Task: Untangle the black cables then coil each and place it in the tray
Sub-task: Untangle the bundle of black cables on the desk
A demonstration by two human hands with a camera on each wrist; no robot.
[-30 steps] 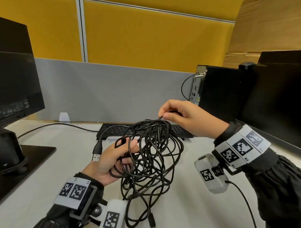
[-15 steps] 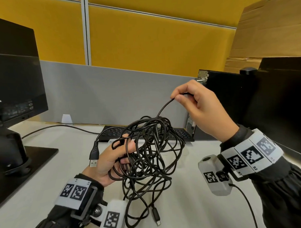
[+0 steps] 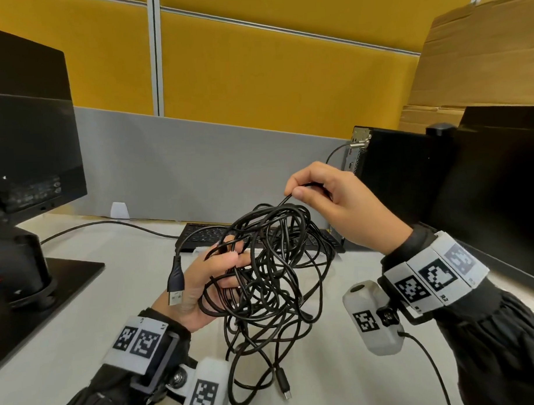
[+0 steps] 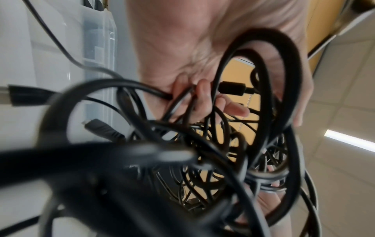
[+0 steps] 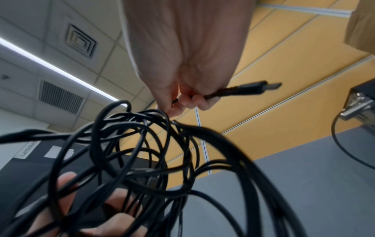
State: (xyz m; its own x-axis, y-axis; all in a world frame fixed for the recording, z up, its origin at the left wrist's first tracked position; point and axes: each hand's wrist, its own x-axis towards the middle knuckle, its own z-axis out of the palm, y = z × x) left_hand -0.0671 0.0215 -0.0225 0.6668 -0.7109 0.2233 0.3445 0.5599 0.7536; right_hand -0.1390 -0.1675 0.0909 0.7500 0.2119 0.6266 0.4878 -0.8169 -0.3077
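Untangling in hand, none of it coiled, no cable free yet. Left hand (image 3: 215, 283) palm-up beneath the black cables (image 3: 271, 262), fingers curled through several loops and bearing the knot above the bench (image 3: 91, 323); one USB-A plug (image 3: 175, 281) dangling over the thumb side, a smaller plug (image 3: 282, 382) hanging low near the bench top. Right hand (image 3: 329, 206) raised above and right of the knot, thumb and forefinger pinching a single strand close to its end, with that strand's plug (image 5: 261, 86) sticking out past the fingers in the right wrist view. Next move, by judgement: draw that pinched end out through the loops while the left hand loosens its hold, slowly, lest the snarl pull tight. Clear plastic tray (image 4: 99, 52) glimpsed only in the left wrist view, beside the bench. Bench pale, carrying from left to right a monitor (image 3: 27, 144), a keyboard (image 3: 206, 234) behind the knot, a computer case (image 3: 395, 179). Grey and yellow partition (image 3: 226, 113) behind; cardboard (image 3: 481, 58) at far right.
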